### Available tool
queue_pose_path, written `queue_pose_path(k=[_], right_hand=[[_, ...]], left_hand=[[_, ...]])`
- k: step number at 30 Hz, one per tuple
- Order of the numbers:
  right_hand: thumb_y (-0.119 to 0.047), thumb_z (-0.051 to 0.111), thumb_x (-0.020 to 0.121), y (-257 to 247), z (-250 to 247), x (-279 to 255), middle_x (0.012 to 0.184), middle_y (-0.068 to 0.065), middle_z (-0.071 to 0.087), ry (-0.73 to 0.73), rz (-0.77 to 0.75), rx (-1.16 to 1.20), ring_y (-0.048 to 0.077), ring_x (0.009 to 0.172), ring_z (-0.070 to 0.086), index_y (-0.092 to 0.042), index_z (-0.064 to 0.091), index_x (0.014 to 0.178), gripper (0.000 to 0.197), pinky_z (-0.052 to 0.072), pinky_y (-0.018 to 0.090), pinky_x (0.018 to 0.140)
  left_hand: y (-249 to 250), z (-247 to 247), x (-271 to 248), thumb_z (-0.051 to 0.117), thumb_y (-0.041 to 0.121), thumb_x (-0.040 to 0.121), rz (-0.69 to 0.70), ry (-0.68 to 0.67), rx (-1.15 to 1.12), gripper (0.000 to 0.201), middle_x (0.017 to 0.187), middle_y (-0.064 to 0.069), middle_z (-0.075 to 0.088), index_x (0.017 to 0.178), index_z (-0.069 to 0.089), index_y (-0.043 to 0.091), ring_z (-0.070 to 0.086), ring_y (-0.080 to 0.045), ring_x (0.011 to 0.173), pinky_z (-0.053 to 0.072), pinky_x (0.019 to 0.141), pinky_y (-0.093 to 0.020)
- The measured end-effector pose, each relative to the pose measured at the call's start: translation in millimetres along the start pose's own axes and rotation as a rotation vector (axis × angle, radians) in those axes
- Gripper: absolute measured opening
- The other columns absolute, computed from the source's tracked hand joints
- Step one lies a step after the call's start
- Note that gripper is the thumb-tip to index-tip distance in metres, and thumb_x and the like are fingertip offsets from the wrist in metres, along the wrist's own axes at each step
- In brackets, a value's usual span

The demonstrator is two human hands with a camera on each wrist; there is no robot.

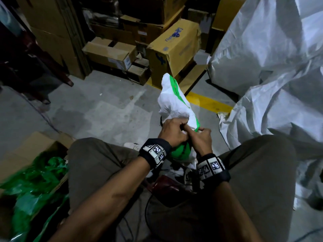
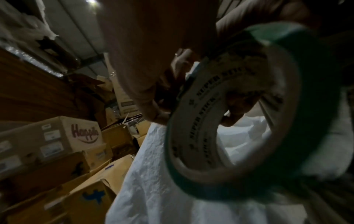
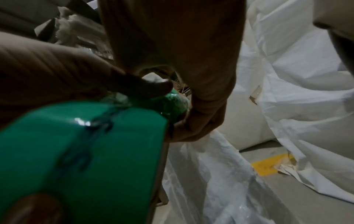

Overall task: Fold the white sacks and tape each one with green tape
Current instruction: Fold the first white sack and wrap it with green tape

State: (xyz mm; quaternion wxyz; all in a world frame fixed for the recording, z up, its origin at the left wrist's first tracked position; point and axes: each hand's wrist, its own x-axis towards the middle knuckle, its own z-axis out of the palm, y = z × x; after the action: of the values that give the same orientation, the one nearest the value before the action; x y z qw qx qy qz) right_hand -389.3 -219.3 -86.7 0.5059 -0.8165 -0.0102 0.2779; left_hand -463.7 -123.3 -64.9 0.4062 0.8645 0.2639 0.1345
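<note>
Both hands (image 1: 174, 131) pinch the folded sack (image 1: 173, 102); tape roll (image 1: 180, 151) beneath them

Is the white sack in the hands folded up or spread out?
Folded. The white sack forms a narrow bundle with green tape running along it, held over the lap.

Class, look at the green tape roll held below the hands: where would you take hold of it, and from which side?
Grip the green tape roll through its open cardboard core, fingers hooked inside and thumb on the green outer band, coming from the flat face: the hole is wide and unobstructed.
</note>
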Motion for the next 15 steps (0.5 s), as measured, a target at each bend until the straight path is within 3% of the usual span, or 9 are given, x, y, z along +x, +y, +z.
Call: queue_pose_path(k=[2, 5, 6, 8, 11, 13, 15], right_hand=[[-0.05, 0.079, 0.076, -2, -2, 1, 0.114, 0.009, 0.058, 0.035, -0.017, 0.008, 0.027, 0.107, 0.059, -0.01, 0.046, 0.118, 0.068, 0.05, 0.04, 0.092], [-0.045, 0.072, 0.081, -3, -8, 2, 0.121, 0.016, 0.06, 0.026, -0.051, 0.001, 0.031, 0.109, 0.059, -0.017, 0.043, 0.127, 0.061, 0.048, 0.039, 0.09], [-0.043, 0.07, 0.082, -3, -10, 1, 0.121, 0.016, 0.061, 0.001, -0.072, -0.017, 0.031, 0.108, 0.059, -0.021, 0.044, 0.129, 0.057, 0.047, 0.037, 0.089], [-0.043, 0.067, 0.083, 1, -13, 1, 0.117, 0.011, 0.065, -0.047, -0.126, -0.068, 0.029, 0.106, 0.061, -0.031, 0.05, 0.126, 0.048, 0.048, 0.037, 0.088], [-0.052, 0.059, 0.077, 9, -18, 1, 0.11, 0.009, 0.07, -0.08, -0.178, -0.219, 0.03, 0.102, 0.064, -0.037, 0.056, 0.121, 0.047, 0.052, 0.042, 0.091], [-0.058, 0.055, 0.069, 11, -24, 2, 0.11, 0.011, 0.07, -0.078, -0.168, -0.306, 0.032, 0.103, 0.065, -0.035, 0.06, 0.122, 0.058, 0.052, 0.042, 0.093], [-0.054, 0.056, 0.072, 11, -27, 4, 0.121, 0.017, 0.064, -0.074, -0.147, -0.399, 0.035, 0.112, 0.06, -0.03, 0.063, 0.127, 0.06, 0.048, 0.039, 0.098]], left_hand=[[-6, 6, -3, 0.071, 0.035, 0.057, -0.046, -0.022, -0.07, 0.062, 0.106, -0.014, 0.071, 0.113, 0.071, 0.01, 0.067, -0.028, 0.097, 0.056, 0.084, -0.041], [-16, 9, -13, 0.09, 0.042, 0.047, -0.298, -0.28, -0.087, 0.108, 0.135, -0.008, 0.046, 0.14, 0.039, 0.024, 0.049, -0.025, 0.122, 0.049, 0.102, -0.041], [-20, 11, -17, 0.094, 0.037, 0.049, -0.362, -0.36, -0.093, 0.109, 0.137, -0.007, 0.045, 0.139, 0.034, 0.024, 0.049, -0.024, 0.122, 0.049, 0.102, -0.041], [-23, 16, -28, 0.095, 0.034, 0.053, -0.404, -0.379, -0.103, 0.096, 0.129, -0.003, 0.053, 0.129, 0.038, 0.028, 0.056, -0.022, 0.113, 0.052, 0.096, -0.04], [-15, 16, -41, 0.09, 0.051, 0.046, -0.388, -0.312, 0.051, 0.088, 0.12, 0.003, 0.055, 0.117, 0.039, 0.041, 0.059, -0.021, 0.103, 0.054, 0.087, -0.039], [-11, 16, -48, 0.086, 0.061, 0.044, -0.347, -0.305, 0.202, 0.09, 0.119, 0.003, 0.052, 0.118, 0.038, 0.044, 0.058, -0.023, 0.105, 0.052, 0.085, -0.039], [-6, 16, -54, 0.083, 0.068, 0.047, -0.288, -0.303, 0.29, 0.099, 0.126, -0.001, 0.049, 0.131, 0.037, 0.042, 0.054, -0.027, 0.116, 0.049, 0.09, -0.04]])
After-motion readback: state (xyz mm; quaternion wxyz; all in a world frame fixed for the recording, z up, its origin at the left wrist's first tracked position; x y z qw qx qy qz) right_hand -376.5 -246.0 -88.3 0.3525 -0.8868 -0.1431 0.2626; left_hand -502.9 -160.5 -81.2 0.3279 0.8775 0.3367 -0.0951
